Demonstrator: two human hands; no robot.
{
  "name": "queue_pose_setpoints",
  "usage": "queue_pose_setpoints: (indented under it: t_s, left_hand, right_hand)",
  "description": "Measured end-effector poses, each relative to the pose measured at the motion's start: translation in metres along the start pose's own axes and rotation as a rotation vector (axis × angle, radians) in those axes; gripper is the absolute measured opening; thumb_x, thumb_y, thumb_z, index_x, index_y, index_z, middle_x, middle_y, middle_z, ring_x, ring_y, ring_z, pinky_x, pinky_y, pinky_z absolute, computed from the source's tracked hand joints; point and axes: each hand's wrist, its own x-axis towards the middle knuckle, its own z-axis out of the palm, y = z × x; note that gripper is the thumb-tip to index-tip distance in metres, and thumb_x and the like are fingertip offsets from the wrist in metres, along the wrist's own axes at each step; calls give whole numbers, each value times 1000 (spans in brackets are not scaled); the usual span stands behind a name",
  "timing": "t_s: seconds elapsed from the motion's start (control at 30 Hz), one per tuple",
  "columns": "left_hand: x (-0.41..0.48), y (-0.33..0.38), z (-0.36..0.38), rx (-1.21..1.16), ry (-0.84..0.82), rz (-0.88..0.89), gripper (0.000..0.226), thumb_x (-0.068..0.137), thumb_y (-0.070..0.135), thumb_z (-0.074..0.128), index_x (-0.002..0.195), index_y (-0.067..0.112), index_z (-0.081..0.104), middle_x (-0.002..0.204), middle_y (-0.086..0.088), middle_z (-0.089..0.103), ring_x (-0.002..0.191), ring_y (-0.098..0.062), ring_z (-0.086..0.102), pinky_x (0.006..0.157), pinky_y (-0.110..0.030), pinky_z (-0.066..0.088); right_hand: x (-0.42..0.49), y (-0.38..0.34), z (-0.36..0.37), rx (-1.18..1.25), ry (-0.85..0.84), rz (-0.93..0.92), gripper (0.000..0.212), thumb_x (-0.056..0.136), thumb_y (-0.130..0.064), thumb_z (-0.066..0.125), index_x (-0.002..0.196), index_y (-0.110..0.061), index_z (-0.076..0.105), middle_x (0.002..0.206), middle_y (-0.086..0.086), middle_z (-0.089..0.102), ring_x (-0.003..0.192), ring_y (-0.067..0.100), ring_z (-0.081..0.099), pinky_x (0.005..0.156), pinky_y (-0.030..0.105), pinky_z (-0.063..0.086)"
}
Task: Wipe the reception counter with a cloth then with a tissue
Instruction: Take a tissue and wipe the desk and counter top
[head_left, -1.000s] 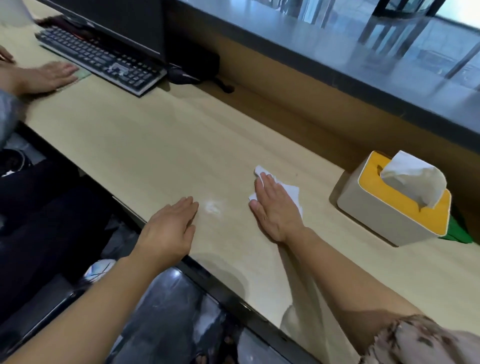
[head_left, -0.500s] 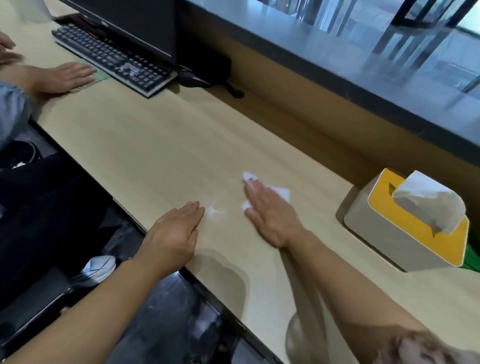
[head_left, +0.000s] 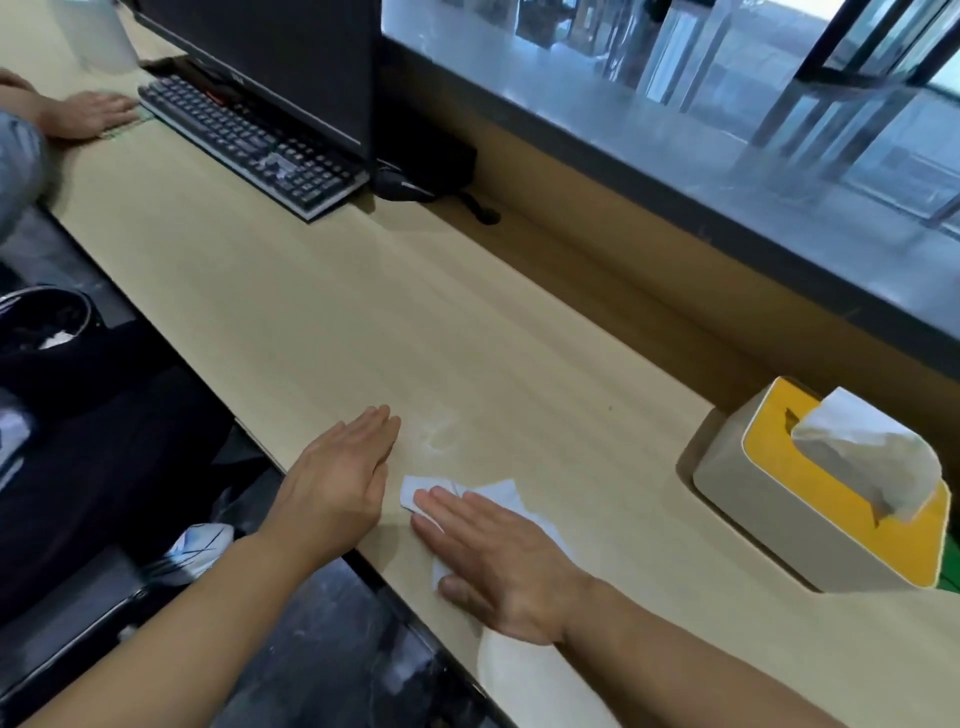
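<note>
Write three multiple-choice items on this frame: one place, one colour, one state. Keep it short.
1. Where does the tissue box stand?
A. against the keyboard
B. under the monitor
C. on the counter, to the right of the right hand

2. What colour is the box's lid?
A. blue
B. yellow
C. black

3. How is the right hand?
A. flat, pressing the tissue onto the counter
B. a fist that holds nothing
C. raised in the air, pinching the tissue

Answers:
1 C: the box sits at the far right of the counter, beyond the right hand.
2 B: the top around the slot is yellow and the body is cream.
3 A: the fingers lie straight on the white sheet.
</note>
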Motion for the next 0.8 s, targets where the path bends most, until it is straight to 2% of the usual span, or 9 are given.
queue_pose_setpoints:
  t_s: [0.1, 0.2, 0.3, 0.37, 0.43, 0.53, 0.6, 0.67, 0.8]
  left_hand:
    - [-2, -8, -1, -1, 52, -62, 52, 87, 17, 41, 139, 7, 47, 148, -11, 41, 139, -23, 35, 115, -35, 24]
    - [-9, -14, 4, 17, 76, -73, 52, 85, 13, 44, 135, 2, 50, 144, -14, 45, 135, -27, 43, 112, -34, 23]
    - [-15, -21, 2, 27, 72, -93, 49, 92, 8, 46, 141, 5, 44, 149, -10, 38, 139, -23, 35, 113, -28, 18]
    - [-17, -26, 1, 6, 73, -110, 52, 93, 6, 50, 144, 7, 39, 152, -6, 33, 142, -19, 30, 116, -28, 16]
    - [-18, -29, -1, -3, 94, -128, 52, 92, 5, 51, 143, 6, 41, 151, -6, 36, 141, -21, 33, 115, -29, 19]
    - [-18, -29, -5, -33, 135, -135, 42, 90, 12, 44, 130, 5, 53, 136, -9, 54, 125, -28, 52, 103, -27, 35]
    - [-18, -31, -6, -31, 144, -127, 40, 88, 15, 40, 125, 6, 54, 129, -9, 58, 118, -30, 56, 99, -31, 41]
    - [-19, -35, -3, -5, 169, -133, 47, 91, 17, 40, 135, 5, 50, 140, -9, 51, 130, -25, 48, 108, -34, 34]
    - [-19, -39, -1, 13, 162, -166, 49, 95, 21, 36, 142, 7, 42, 148, -6, 41, 138, -20, 37, 113, -30, 22]
  right_hand:
    - [24, 36, -12, -48, -5, 23, 71, 96, -53, 3, 153, -12, 16, 161, 3, 6, 148, 15, -1, 121, 32, -1]
    - [56, 95, -31, -90, 84, 291, 84, 90, -63, -8, 154, -12, 11, 161, 3, 2, 149, 16, -1, 121, 37, 6]
    - [78, 124, -40, -104, 149, 503, 79, 89, -55, -2, 153, -9, 11, 162, 5, 4, 149, 18, 0, 120, 36, 7]
    - [82, 98, -33, -70, 135, 443, 75, 93, -52, 2, 153, -9, 9, 162, 5, 0, 149, 18, -3, 120, 33, -3]
    - [82, 47, -23, -44, 69, 216, 66, 99, -46, 15, 153, -9, 6, 161, 5, -4, 149, 18, -6, 116, 24, -15]
    - [84, -10, -8, -33, 46, -78, 62, 101, -34, 34, 152, -4, 16, 160, 11, 10, 148, 22, 2, 117, 28, -6]
    - [95, -1, -11, -58, 43, -160, 60, 101, -31, 38, 151, -2, 21, 159, 12, 16, 147, 23, 8, 117, 29, -1]
    - [110, 35, -22, -68, 48, -100, 59, 101, -32, 35, 151, -6, 20, 161, 8, 13, 148, 19, 7, 116, 24, -4]
    - [129, 116, -54, -137, 153, 273, 58, 103, -37, 25, 154, -12, 13, 162, 3, 6, 148, 15, 6, 113, 21, 1]
